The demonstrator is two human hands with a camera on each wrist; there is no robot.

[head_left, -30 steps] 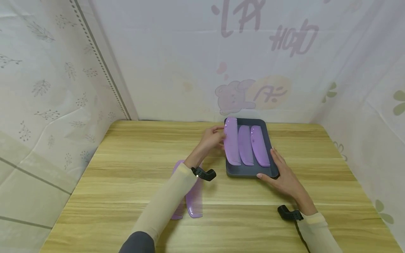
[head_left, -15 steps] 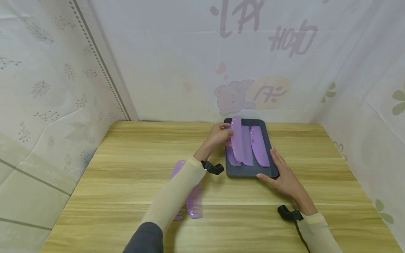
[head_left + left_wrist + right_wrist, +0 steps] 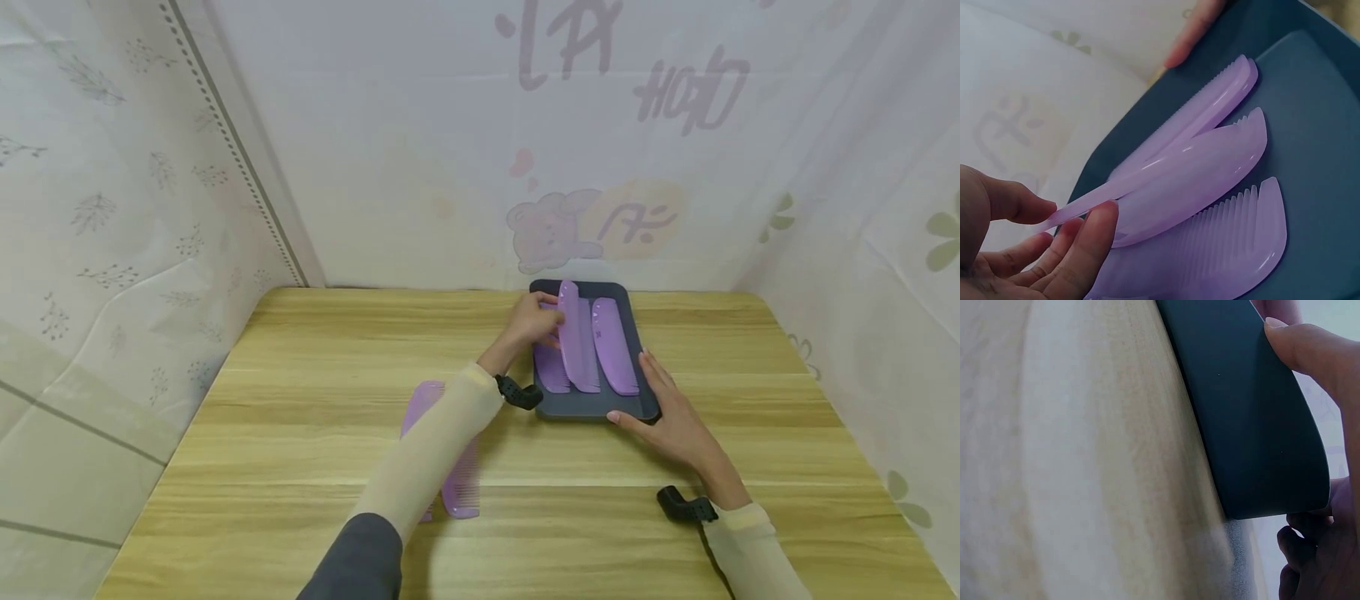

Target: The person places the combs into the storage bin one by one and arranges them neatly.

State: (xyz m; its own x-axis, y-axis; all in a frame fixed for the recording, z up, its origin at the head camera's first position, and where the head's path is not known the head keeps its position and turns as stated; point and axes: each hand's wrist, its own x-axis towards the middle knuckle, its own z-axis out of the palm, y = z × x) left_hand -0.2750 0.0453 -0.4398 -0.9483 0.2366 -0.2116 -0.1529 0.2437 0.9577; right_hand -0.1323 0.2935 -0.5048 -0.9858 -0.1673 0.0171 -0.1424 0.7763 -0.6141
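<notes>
Between thumb and fingers, my left hand [image 3: 536, 323] pinches a purple comb [image 3: 572, 342] near its far end, tilted up on edge. This comb overlaps a second purple comb [image 3: 589, 354] in the middle of the dark tray [image 3: 581, 407]. On either side lie another comb [image 3: 552, 371] at the left and one [image 3: 615, 346] at the right, both with teeth facing right. In the left wrist view the held comb [image 3: 1147, 167] slants from the fingertips across the combs below. My right hand [image 3: 675, 421] grips the tray's near right corner, thumb at the front wall [image 3: 1254, 425].
Two more purple combs, one [image 3: 422, 400] partly behind my left sleeve and one [image 3: 461, 492] beside it, lie on the wooden table [image 3: 300, 375]. A printed curtain [image 3: 412, 167] hangs right behind the table's back edge, and others flank both sides.
My left hand has carried the held comb rightward, from over the left comb in the tray to over the middle one, and turned it more on edge. The right hand keeps its place.
</notes>
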